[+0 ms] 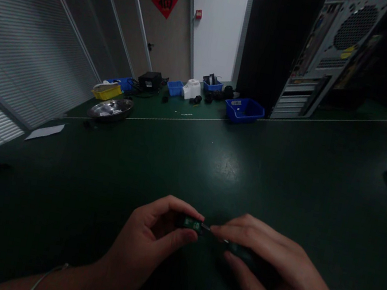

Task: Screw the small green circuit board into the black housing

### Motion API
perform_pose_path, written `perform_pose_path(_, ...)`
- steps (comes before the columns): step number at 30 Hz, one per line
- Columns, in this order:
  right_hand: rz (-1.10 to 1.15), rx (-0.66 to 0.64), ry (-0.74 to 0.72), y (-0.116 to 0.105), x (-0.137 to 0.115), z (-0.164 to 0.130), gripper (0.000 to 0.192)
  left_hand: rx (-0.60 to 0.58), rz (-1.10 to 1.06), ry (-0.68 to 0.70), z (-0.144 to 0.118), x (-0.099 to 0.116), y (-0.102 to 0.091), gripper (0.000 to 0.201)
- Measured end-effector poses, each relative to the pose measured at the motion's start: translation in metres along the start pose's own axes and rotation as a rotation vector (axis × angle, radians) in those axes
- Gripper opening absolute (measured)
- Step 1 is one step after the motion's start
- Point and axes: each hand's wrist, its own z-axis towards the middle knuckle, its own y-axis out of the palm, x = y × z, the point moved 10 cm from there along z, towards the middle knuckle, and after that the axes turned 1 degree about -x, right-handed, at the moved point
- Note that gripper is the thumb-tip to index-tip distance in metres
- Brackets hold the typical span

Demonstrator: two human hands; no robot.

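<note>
A small green-faced piece [191, 223] sits pinched in the left grip [147, 234], above the worktop [161, 159]. The right grip [280, 265] is closed around a slim dark-handled tool [240, 252], its shaft pointing toward the piece; beyond both grips stand a blue tray [245, 117] and, farther left, a round metal object [110, 108].

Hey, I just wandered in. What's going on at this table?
A person is working bare-handed over a green table. The left hand pinches a small green-and-dark piece, while the right hand holds a slim tool with its metal end pointed at that piece. It's too dim to tell whether they touch. Farther back stand a dark blue tray and a computer tower.
</note>
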Motion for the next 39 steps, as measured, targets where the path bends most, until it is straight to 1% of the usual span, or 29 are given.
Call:
perform_pose_path(3,0.03,-0.045,0.023,0.004,0.0,0.003,0.034,-0.02,0.014,0.013,-0.001,0.0,0.001,0.019)
perform_pose_path(8,0.031,-0.009,0.015,0.001,-0.003,0.004,0.032,-0.026,0.014,0.082,0.0,0.004,0.001,0.016)
perform_pose_path(12,0.032,0.043,-0.012,-0.003,-0.004,0.003,0.03,-0.023,-0.065,0.047,0.001,0.001,0.002,0.015)
perform_pose_path(15,0.048,0.074,-0.039,-0.005,-0.006,0.002,0.033,-0.035,-0.141,0.013,0.001,-0.001,0.004,0.015)
perform_pose_path(20,0.079,0.068,-0.063,-0.006,-0.008,0.002,0.037,-0.053,-0.225,-0.065,0.002,-0.007,0.007,0.016)
perform_pose_path(25,0.08,0.07,-0.066,-0.006,-0.009,0.001,0.039,-0.103,-0.328,-0.098,0.002,-0.01,0.014,0.017)
perform_pose_path(28,0.08,0.073,-0.064,-0.006,-0.009,0.001,0.038,-0.118,-0.346,-0.094,0.002,-0.011,0.015,0.017)
perform_pose_path(32,0.031,0.109,-0.049,-0.008,-0.007,-0.001,0.04,-0.045,-0.254,-0.066,0.003,-0.012,0.007,0.017)
perform_pose_path(34,0.011,0.123,-0.058,-0.009,-0.008,-0.003,0.04,-0.017,-0.242,-0.062,0.003,-0.012,0.004,0.019)
perform_pose_path(37,0.008,0.141,-0.105,-0.01,-0.013,-0.004,0.045,-0.043,-0.28,-0.057,0.003,-0.012,0.006,0.023)
perform_pose_path(39,0.021,0.153,-0.134,-0.011,-0.016,-0.004,0.05,-0.076,-0.334,-0.044,0.001,-0.011,0.01,0.018)
